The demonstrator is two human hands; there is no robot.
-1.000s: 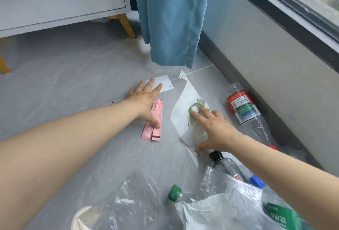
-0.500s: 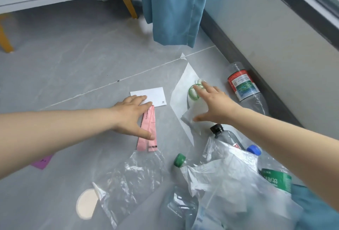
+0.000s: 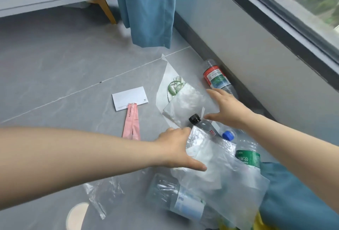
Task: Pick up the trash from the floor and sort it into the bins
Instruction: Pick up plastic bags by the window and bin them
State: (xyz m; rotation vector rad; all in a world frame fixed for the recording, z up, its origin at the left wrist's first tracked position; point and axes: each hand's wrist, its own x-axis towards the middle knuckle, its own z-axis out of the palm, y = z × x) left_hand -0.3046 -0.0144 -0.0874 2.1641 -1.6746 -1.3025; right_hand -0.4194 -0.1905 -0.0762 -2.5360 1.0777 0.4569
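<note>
Trash lies scattered on the grey tiled floor. My left hand (image 3: 176, 149) grips the left edge of a large clear plastic bag (image 3: 220, 171), thumb on top and fingers tucked under it. My right hand (image 3: 229, 108) hovers open with spread fingers at the right edge of a frosted pouch (image 3: 183, 105) with a green ring (image 3: 174, 86) at its top. A black-capped bottle (image 3: 194, 119) pokes out between my hands. A pink wrapper (image 3: 131, 123) and a white card (image 3: 130, 100) lie to the left, untouched. No bin is in view.
A red-labelled bottle (image 3: 216, 77) lies along the wall's baseboard. A blue-capped bottle (image 3: 228, 135), a green-labelled bottle (image 3: 247, 158) and a clear bottle (image 3: 179, 198) lie by the bag. Clear film (image 3: 102, 196) and a beige disc (image 3: 77, 217) are near me. Blue curtain (image 3: 150, 9) hangs ahead.
My left hand has left the pink wrapper and moved right and nearer onto the clear bag's edge. My right hand has slid off the green ring to the pouch's right side.
</note>
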